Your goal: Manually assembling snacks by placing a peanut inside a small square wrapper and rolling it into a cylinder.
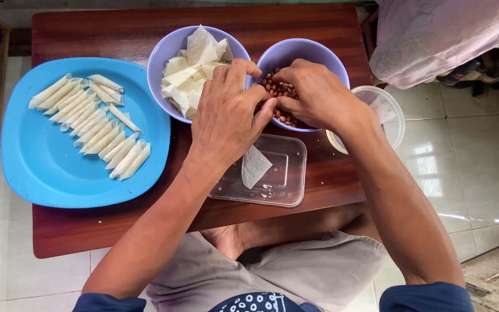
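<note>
The right hand point(313, 95) is curled over the round lilac plastic bowl of brown, glossy peanuts point(281, 98), its fingers bent and gathered with the tips down among the nuts — whether a peanut is actually pinched between them cannot be told, since the knuckles hide the tips. The left hand point(226, 118) lies just left of that bowl, loosely closed rather than spread; its thumb and bent forefinger reach to the bowl's near rim and meet the right hand's fingertips there. What it holds, if anything, is hidden.

Directly below the peanut bowl, touching distance from both wrists, sits a clear, shallow, rectangular plastic tray point(281, 185) with rounded corners; a thin, pale, limp sheet of pastry wrapper point(255, 166) lies in it, part of it under the left hand. Immediately left of the peanut bowl stands a second lilac round bowl point(160, 58), heaped with more of these wrappers point(194, 69) — matte, cream-white, cut into rough triangles and crumpled. Further left of it is a large, smooth sky-blue plastic plate point(47, 167) carrying a slanting row of slim, tightly rolled white pastry sticks point(90, 124) with pointed ends. To the right of the peanut bowl, partly behind the right wrist, is a round transparent plastic container point(388, 110). All rest on a dark reddish-brown polished wooden table point(116, 32).
</note>
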